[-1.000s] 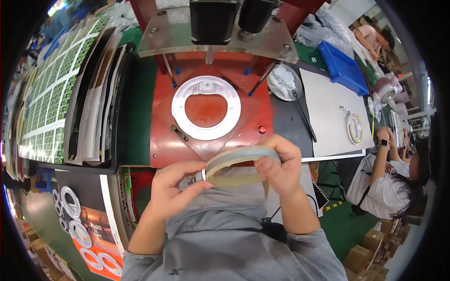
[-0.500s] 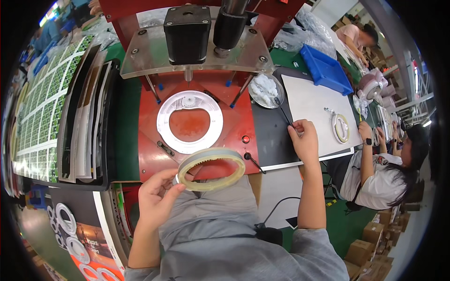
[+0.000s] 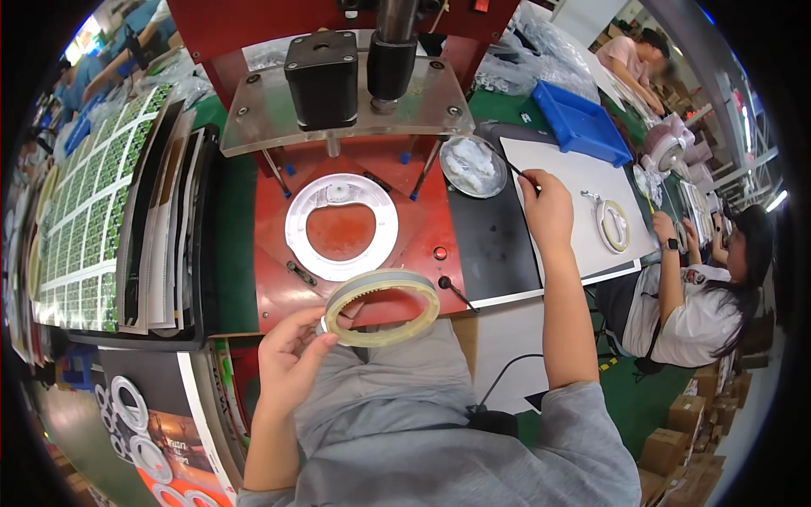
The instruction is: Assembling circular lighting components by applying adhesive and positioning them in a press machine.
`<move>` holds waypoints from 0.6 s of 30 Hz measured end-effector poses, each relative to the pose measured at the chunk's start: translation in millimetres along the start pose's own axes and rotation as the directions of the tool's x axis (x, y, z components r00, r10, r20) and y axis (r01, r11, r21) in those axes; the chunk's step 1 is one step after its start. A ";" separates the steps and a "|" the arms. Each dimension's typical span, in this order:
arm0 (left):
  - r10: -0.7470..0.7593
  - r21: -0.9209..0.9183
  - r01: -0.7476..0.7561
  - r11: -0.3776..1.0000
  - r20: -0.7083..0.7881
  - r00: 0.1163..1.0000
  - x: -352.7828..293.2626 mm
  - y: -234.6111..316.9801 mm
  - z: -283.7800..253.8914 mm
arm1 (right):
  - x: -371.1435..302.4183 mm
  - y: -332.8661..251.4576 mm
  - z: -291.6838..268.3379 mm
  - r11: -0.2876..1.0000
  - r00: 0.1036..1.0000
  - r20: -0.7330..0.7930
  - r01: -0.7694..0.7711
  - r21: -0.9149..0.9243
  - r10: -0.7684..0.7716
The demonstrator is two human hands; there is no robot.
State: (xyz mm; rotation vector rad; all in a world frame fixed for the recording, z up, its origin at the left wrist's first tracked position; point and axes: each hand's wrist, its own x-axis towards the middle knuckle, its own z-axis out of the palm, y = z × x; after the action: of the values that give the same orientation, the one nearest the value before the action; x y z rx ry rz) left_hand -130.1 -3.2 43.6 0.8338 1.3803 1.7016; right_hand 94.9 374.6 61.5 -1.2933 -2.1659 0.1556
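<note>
My left hand pinches the left rim of a ring, pale yellow with a grey outer band and teeth along its inside. It is held tilted over my lap, just in front of the red press base. My right hand grips a thin dark stick, mostly hidden by the fingers. The tip end points toward a round clear dish holding white paste, just left of that hand. On the red base lies a flat white ring plate with a small round part at its top.
Above the plate stands the press head with a black motor and clear plate. Stacked sheets fill the left. A blue tray and another ring assembly on a white board are at right. Co-workers sit beyond.
My right hand has risen slightly, and the stick's end has moved out of the white paste to the dish's right side. The left hand still holds the ring. The view has shifted slightly.
</note>
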 end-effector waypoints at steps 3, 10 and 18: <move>-0.004 0.008 0.004 1.000 -0.010 1.000 -1.6 -3.3 -1.1 | -6.0 6.3 -9.2 0.999 0.999 -0.009 0.048 0.004 -0.048; 0.073 0.096 -0.071 0.993 -0.017 0.997 -8.8 17.2 -8.1 | -41.9 -26.8 -69.9 0.814 0.955 0.214 -0.290 0.503 0.207; 0.495 0.402 -0.500 0.767 0.124 0.860 28.0 77.4 -5.3 | -90.9 -50.2 -104.6 0.483 0.865 0.503 -0.444 0.755 0.009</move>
State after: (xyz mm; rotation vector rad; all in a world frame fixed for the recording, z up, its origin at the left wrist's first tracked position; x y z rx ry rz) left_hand -160.8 10.3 119.0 1.5745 1.6520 1.7903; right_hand 145.4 252.1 126.2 -0.9438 -1.7292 1.5872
